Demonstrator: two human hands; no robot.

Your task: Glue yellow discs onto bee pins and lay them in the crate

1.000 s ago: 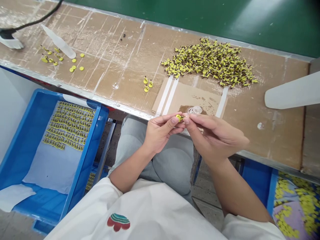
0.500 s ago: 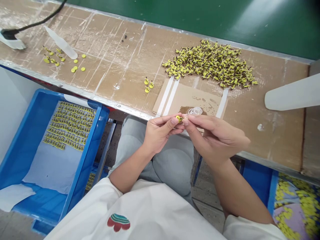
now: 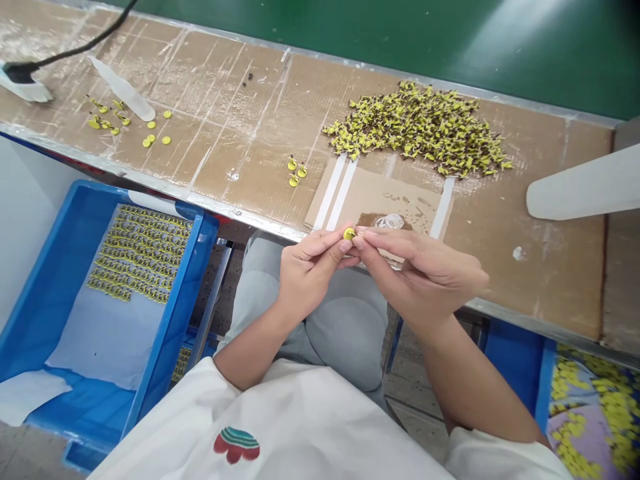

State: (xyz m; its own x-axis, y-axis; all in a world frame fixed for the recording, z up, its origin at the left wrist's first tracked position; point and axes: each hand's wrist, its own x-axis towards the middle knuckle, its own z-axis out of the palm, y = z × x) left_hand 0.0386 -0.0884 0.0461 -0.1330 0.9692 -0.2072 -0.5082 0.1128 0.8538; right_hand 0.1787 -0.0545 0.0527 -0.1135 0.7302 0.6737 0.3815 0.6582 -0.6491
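Observation:
My left hand [image 3: 305, 270] and my right hand [image 3: 420, 273] meet over my lap at the bench's front edge. Both pinch one small yellow part [image 3: 349, 233] between their fingertips. Just beyond the fingers a small clear ring-shaped piece [image 3: 391, 221] lies on a taped cardboard sheet [image 3: 385, 197]. Further back sits a big heap of yellow and dark parts [image 3: 420, 127]. Three separate yellow parts [image 3: 295, 170] stand left of the sheet.
A blue tray [image 3: 165, 320] at my left knee holds rows of yellow parts [image 3: 140, 253] on a grey sheet. Loose yellow pieces [image 3: 125, 123] and a white nozzle-like piece [image 3: 123, 90] lie far left. A white object [image 3: 585, 187] juts in at the right. Another bin of yellow parts [image 3: 595, 407] sits lower right.
Both hands shifted slightly left and up with the yellow part still pinched between them; the part now shows more at the fingertips.

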